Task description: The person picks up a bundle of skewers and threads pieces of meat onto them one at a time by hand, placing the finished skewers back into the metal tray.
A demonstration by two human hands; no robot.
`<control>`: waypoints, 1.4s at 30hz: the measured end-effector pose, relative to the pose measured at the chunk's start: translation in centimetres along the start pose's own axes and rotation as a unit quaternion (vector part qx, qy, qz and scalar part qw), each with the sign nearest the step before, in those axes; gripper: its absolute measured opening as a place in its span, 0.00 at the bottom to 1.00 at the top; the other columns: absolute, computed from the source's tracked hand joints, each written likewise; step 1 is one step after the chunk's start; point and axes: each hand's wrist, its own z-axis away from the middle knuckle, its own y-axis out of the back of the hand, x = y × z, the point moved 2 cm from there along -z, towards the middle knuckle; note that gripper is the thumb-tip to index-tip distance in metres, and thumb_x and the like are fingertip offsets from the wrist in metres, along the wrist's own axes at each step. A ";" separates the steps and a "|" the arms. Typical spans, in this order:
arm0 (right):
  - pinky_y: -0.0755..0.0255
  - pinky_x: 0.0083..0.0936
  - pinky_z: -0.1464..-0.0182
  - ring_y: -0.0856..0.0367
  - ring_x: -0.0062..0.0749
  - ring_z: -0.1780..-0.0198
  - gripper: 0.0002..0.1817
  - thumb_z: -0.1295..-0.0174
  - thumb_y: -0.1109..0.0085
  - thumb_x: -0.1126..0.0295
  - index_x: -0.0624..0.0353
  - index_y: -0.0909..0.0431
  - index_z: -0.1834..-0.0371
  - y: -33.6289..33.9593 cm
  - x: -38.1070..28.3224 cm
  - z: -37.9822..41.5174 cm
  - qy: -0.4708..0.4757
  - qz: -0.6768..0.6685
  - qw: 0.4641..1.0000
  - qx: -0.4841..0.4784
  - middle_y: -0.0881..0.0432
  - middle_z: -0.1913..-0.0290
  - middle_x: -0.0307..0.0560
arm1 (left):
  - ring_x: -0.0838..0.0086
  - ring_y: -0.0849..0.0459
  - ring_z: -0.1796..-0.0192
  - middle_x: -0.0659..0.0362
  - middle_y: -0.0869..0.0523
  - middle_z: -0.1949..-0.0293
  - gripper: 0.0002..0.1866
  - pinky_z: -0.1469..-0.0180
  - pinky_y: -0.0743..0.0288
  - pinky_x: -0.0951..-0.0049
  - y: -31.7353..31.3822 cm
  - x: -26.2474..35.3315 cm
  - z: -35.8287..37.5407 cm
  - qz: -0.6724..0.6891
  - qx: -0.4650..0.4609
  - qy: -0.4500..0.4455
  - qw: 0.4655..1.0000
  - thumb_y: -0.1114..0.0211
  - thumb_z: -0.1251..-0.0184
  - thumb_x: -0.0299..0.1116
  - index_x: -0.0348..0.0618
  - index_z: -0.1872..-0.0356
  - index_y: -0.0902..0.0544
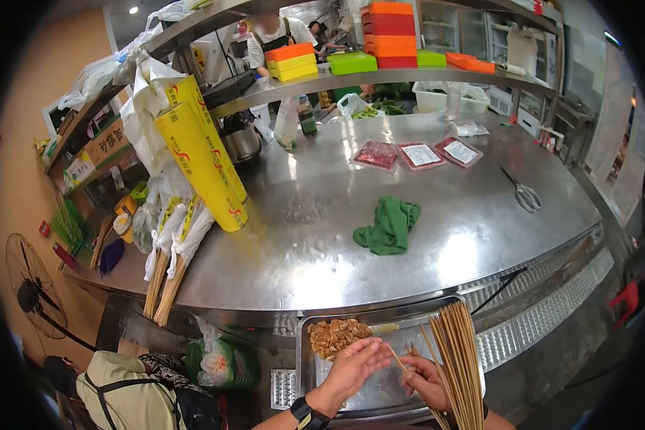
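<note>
- Near side of the bench (301,251): metal tray (303,365), its far rim close to the bench edge.
- Right hand (426,383): fingers closed in a pinch on the lower end of a single skewer (397,357), over the tray.
- Single skewer: long axis slanting, far end up and to the left, toward the fingers of the left hand.
- Left hand (355,362): palm partly turned up, fingers part-curled beside the skewer's far end. Contact with it, or anything small in the grasp: cannot tell.
- Food pieces (337,337): brown, cut small, heaped in the tray's far left corner, just beyond the left hand. Left hand clearly the nearer; right hand farther across the tray.
- Skewer bundle (460,351): over the tray's right side, beside the right hand. Long axis runs roughly away from the person, tips fanned slightly at the far end. Right hand the nearer.
- On the bench, well apart from both hands: crumpled green cloth (390,226) ahead; scissors (529,197) farther right.
</note>
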 end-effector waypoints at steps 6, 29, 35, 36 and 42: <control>0.27 0.21 0.64 0.27 0.22 0.68 0.21 0.35 0.54 0.72 0.63 0.38 0.38 0.0 0.0 -0.5 0.036 -0.020 0.999 0.020 0.25 0.66 0.45 | 0.67 0.20 0.51 0.52 0.22 0.51 0.12 0.47 0.24 0.68 -1.0 0.7 -0.1 0.003 -0.023 -0.005 1.000 0.46 0.32 0.30 0.35 0.52 0.27; 0.26 0.22 0.63 0.24 0.23 0.69 0.12 0.37 0.51 0.73 0.67 0.32 0.53 0.4 0.0 -0.8 0.007 -0.032 0.996 0.079 0.24 0.67 0.44 | 0.69 0.21 0.49 0.51 0.22 0.48 0.11 0.49 0.23 0.70 -2.0 1.1 0.8 -0.146 -0.045 -0.138 0.979 0.45 0.33 0.27 0.36 0.52 0.24; 0.31 0.18 0.68 0.24 0.21 0.72 0.14 0.36 0.51 0.70 0.65 0.32 0.50 0.4 0.1 -0.9 0.023 -0.002 0.997 0.077 0.24 0.72 0.40 | 0.70 0.22 0.49 0.52 0.22 0.47 0.12 0.49 0.24 0.70 -2.2 1.3 0.8 -0.159 -0.043 -0.137 0.977 0.45 0.33 0.28 0.36 0.51 0.24; 0.30 0.18 0.68 0.24 0.22 0.72 0.14 0.36 0.51 0.70 0.64 0.32 0.49 0.6 0.4 -1.0 0.013 -0.011 0.997 0.075 0.24 0.72 0.40 | 0.70 0.22 0.49 0.52 0.22 0.47 0.12 0.49 0.24 0.70 -2.3 1.4 0.8 -0.159 -0.042 -0.138 0.977 0.45 0.33 0.28 0.36 0.51 0.24; 0.27 0.19 0.66 0.24 0.22 0.72 0.16 0.37 0.48 0.71 0.65 0.30 0.47 0.8 1.0 -0.8 -0.003 -0.034 0.996 0.083 0.24 0.71 0.41 | 0.71 0.21 0.50 0.53 0.22 0.49 0.12 0.49 0.24 0.71 -2.2 1.2 0.7 -0.148 -0.024 -0.106 0.983 0.45 0.33 0.29 0.35 0.52 0.24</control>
